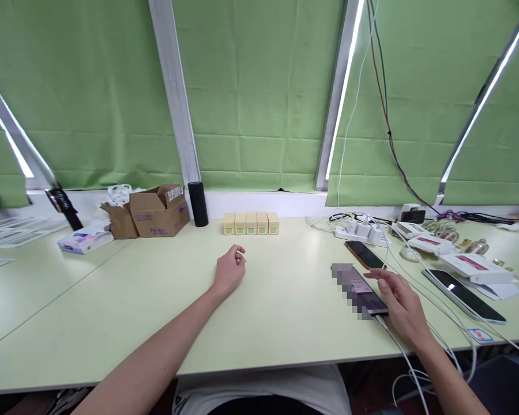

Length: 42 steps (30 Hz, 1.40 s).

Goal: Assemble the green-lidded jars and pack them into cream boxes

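Note:
My left hand point(229, 270) rests on the pale green table point(112, 300), fingers loosely curled, holding nothing. A row of several small yellow boxes point(251, 223) stands beyond it near the wall. My right hand point(401, 305) lies with fingers spread on the near end of a phone point(358, 288) that lies flat with a white cable plugged in. A second dark phone point(365, 254) lies just behind it.
An open cardboard box point(158, 211) and a black cylinder point(198, 203) stand at the back left, with a tissue pack point(85, 240) beside them. At the right lie a power strip with chargers point(361, 230), white boxes point(476, 267), a tablet point(465, 294) and cables.

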Motion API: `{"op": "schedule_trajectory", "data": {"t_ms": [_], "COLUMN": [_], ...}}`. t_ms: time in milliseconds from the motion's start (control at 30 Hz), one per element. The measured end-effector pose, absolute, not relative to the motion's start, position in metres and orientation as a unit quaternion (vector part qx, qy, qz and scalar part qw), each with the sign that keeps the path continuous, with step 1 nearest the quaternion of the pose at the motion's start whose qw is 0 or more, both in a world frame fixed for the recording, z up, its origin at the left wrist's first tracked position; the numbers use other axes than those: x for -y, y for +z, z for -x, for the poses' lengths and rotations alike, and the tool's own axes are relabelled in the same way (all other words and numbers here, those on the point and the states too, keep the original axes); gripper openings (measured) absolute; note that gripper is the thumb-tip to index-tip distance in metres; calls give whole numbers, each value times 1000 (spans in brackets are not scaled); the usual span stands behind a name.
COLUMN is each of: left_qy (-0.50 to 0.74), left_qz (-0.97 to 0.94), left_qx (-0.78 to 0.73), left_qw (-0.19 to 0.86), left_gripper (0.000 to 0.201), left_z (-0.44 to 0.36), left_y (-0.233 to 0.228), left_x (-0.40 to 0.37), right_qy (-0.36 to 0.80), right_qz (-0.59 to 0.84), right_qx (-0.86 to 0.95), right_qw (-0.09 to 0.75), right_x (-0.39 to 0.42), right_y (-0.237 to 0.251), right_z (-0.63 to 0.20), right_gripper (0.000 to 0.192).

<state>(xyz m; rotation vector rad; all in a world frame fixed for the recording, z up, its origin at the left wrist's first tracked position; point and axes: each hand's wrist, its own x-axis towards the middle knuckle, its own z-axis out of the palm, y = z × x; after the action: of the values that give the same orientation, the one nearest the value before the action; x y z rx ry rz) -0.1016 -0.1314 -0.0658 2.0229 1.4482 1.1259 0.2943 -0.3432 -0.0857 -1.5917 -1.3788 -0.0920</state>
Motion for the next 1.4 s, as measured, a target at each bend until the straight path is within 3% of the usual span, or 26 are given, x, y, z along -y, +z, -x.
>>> {"op": "schedule_trajectory", "data": {"t_ms": [300,733,1400], "left_qy": [406,401,396], "left_qz": [-726,-727,-731], "left_qx": [-517,-526,-521], "left_qw": [202,183,194], "left_gripper": [22,21,23], "left_z": [101,102,101], "left_y": [-65,-66,-65], "left_x": [132,129,128], "right_qy": [-28,-2,-37], "right_qz": [665,642,676], "right_qx": [579,561,576], "right_qw": [470,523,459], "right_x": [340,323,321], "right_y": [-86,-77,-89], "right_z": [-296,-301,-304], "right_gripper": [41,38,40]}}
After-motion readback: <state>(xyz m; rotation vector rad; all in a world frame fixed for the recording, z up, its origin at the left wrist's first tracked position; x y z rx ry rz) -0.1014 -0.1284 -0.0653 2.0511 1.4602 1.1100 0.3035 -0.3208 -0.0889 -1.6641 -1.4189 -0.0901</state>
